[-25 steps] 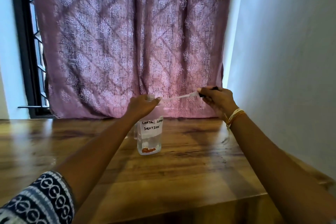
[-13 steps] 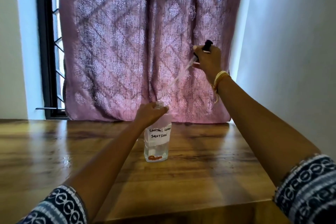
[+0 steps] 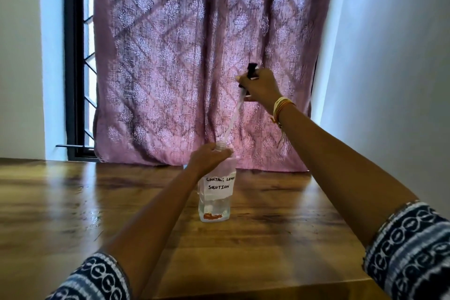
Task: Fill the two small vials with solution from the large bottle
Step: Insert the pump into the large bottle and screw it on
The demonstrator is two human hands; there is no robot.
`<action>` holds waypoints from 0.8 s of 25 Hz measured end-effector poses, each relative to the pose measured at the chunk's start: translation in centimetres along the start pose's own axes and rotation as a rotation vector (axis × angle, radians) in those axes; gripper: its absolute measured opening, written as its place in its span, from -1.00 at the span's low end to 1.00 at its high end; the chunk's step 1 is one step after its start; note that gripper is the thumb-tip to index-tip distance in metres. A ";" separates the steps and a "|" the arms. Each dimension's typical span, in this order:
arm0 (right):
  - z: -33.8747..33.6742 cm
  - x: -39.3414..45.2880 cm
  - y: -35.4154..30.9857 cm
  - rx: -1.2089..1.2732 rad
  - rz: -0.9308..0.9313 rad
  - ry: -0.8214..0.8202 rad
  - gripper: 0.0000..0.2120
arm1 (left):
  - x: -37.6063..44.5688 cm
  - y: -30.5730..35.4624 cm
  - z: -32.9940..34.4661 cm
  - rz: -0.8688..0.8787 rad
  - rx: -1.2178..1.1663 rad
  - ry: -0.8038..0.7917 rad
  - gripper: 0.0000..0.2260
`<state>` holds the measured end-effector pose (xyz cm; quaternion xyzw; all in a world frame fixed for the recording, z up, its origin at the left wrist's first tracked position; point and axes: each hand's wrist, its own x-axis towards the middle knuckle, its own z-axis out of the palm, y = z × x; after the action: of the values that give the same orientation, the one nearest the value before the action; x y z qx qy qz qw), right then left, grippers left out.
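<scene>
Left hand [image 3: 209, 156]: closed around the neck and shoulder of the large bottle [image 3: 215, 192], steadying it upright on the counter [image 3: 280, 238].
Right hand [image 3: 261, 86]: raised above and to the right of the left hand, fingers pinched on the black top of a dropper [image 3: 239, 102].
Dropper: hangs down and leftward from the right hand as a thin, clear tube; its lower end sits at or just inside the bottle's open mouth, directly above the left hand. Whether the tip is already inside the neck is hard to tell.
Large bottle: clear plastic, cap off, with a handwritten label reading "CONTACT LENS SOLUTION" below the left hand's grip. Only a low level of clear liquid shows near the base, along with an orange-brown patch at the bottom.
Small vials: not visible anywhere; none near either hand or elsewhere on the counter within view.
Surroundings: a patterned purple curtain [image 3: 194, 56] hangs beyond both hands, with a barred window [image 3: 82, 56] to the far left.
Done so far: the bottle is open and the dropper is lined up with its mouth.
Left to do: by my reading, nearly everything. Solution must be drawn up, and both vials filled; no filled vial is in sight.
</scene>
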<state>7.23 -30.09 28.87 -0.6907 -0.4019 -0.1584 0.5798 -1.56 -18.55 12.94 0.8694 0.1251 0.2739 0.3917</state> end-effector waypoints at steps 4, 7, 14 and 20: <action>2.1 -3.4 2.9 0.011 0.094 -0.211 -0.76 | 0.3 -0.3 0.3 -0.012 -0.006 0.015 -0.52; 3.1 -5.8 5.0 0.034 0.096 -0.290 -0.77 | 0.4 -0.5 0.5 -0.001 -0.008 0.024 -0.53; 5.1 -7.7 8.2 -0.137 0.066 -0.246 -0.62 | 0.1 -0.7 0.4 0.060 -0.066 0.061 -0.67; 5.7 -7.9 7.4 0.169 0.230 -0.452 -0.79 | 0.0 -1.1 0.4 0.035 -0.117 0.077 -0.77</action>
<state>6.38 -27.77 16.88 -0.6989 -0.4521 0.1007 0.5450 -1.37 -18.12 11.90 0.8359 0.1085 0.3210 0.4318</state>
